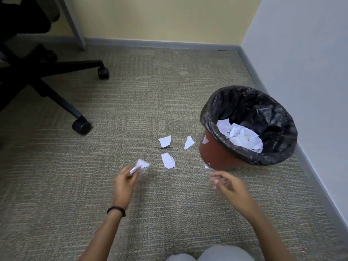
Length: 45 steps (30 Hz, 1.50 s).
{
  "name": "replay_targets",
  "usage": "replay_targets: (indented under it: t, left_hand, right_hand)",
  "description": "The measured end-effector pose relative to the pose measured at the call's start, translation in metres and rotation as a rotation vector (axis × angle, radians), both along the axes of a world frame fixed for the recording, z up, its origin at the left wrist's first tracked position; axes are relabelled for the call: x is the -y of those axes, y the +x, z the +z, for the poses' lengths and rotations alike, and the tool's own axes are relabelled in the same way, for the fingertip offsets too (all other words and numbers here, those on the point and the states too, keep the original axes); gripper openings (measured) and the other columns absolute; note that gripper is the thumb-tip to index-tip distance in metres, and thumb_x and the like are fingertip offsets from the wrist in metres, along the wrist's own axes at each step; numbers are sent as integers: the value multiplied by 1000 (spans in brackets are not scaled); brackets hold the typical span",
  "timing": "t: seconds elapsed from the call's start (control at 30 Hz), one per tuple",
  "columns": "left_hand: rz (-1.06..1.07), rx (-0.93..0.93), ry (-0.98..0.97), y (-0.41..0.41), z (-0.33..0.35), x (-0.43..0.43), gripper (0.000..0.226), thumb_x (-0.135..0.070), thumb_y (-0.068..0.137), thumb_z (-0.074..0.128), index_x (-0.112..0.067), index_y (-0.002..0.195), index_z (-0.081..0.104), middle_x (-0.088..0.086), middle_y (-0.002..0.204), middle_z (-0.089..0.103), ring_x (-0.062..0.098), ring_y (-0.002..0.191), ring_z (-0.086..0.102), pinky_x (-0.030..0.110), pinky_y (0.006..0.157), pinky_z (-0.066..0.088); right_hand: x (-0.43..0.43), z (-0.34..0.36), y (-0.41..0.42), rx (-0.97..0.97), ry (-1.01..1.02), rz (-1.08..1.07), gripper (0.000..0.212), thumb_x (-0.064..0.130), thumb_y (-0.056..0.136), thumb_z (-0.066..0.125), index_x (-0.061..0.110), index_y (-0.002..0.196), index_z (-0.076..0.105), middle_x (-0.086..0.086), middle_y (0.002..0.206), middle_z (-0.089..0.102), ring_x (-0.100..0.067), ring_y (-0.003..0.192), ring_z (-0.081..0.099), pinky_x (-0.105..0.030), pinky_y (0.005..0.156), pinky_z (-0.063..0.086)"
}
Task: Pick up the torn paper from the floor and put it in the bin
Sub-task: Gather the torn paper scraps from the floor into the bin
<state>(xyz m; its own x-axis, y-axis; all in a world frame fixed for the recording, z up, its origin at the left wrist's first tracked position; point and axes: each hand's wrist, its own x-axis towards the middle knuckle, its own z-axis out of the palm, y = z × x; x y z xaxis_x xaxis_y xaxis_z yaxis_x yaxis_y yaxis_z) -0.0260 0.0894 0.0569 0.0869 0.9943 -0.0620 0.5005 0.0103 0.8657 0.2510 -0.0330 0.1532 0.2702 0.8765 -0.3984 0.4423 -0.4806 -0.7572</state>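
Left hand [124,182] grips a crumpled scrap [141,165], right hand [224,182] hangs loose and empty; bin [216,155] part-filled, several torn pieces [168,160] wait on the floor [131,110].

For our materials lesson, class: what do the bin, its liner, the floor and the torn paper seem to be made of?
The bin: probably rigid plastic, matte reddish-brown, smooth wall. The liner: thin black plastic film, glossy and crinkled. The floor: carpet, beige ribbed woven texture, fibre unclear. The torn paper: thin white paper, ragged edges.
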Motion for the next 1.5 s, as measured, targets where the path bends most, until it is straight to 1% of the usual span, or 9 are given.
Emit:
replay_targets:
  t: [0.2, 0.43, 0.53, 0.63, 0.77, 0.9, 1.1, 1.27, 1.5]
  left_hand:
    - [-396, 249, 330, 142, 131, -22, 14, -14, 83, 68, -14, 96, 74, -13, 89, 64, -6, 83, 57, 5, 71, 39]
    - [-798, 134, 286, 238, 166, -45, 33, -2, 84, 62, -12, 115, 66, 6, 124, 59, 13, 114, 54, 13, 92, 39]
    - [-800, 226, 202, 225, 144, -51, 53, -16, 90, 62, -24, 138, 43, -4, 145, 39, 8, 128, 45, 16, 101, 38]
    - [-581, 248, 91, 183, 101, -60, 51, -20, 92, 58, -34, 138, 38, -15, 140, 39, -8, 115, 49, 9, 95, 42]
    - [-290, -122, 9, 99, -1, -79, 47, -15, 91, 58, -17, 136, 44, -2, 141, 43, 15, 127, 45, 24, 106, 35]
    - [-221, -627, -234, 22, -82, -82, 63, -23, 91, 59, -13, 145, 30, 18, 152, 25, 34, 140, 25, 43, 114, 28]
    - [-334, -938, -543, -17, -118, -57, 94, -39, 92, 53, -5, 148, -15, 29, 152, -20, 43, 143, -13, 47, 117, 14]
    - [-382, -979, -584, -10, -113, -60, 101, -43, 90, 56, -2, 146, -18, 30, 150, -23, 45, 142, -14, 49, 116, 14]
    - [-392, -983, -605, -11, -123, -62, 101, -44, 91, 54, -1, 145, -20, 33, 148, -25, 47, 141, -15, 51, 115, 17]
  right_hand:
    - [-33, 56, -1, -217, 454, -154, 53, 44, 82, 51, 48, 132, 31, 17, 123, 53, -7, 101, 63, -22, 84, 54]
    - [-79, 71, 30, -248, 589, -564, 33, 10, 94, 52, 21, 126, 52, 6, 113, 64, 0, 91, 67, -19, 77, 55]
    - [-88, 63, 55, -334, 552, -704, 23, 5, 93, 53, 9, 115, 59, -2, 104, 65, -5, 81, 68, -12, 68, 53]
    - [-88, 56, 69, -270, 444, -740, 45, 5, 91, 56, 20, 132, 45, 1, 124, 51, -9, 102, 59, -18, 79, 48]
    - [-80, 54, 52, 163, 541, -617, 42, -4, 89, 46, 23, 120, 56, 4, 138, 43, -3, 117, 46, -31, 101, 44]
    - [-82, 39, 15, 294, 935, -231, 34, -21, 82, 42, 2, 89, 65, -14, 104, 60, 11, 98, 54, -3, 78, 44]
    - [-122, -37, -17, 129, 682, 156, 30, -15, 81, 48, 4, 89, 69, 0, 96, 63, -4, 95, 60, -13, 84, 46]
    - [-175, -116, -28, 204, 420, 259, 33, -10, 83, 43, 8, 96, 68, -1, 109, 59, -12, 100, 58, -27, 82, 49]
    - [-230, -182, -42, 436, 73, 467, 49, -6, 84, 42, 18, 124, 58, -12, 144, 35, -29, 133, 34, -39, 107, 35]
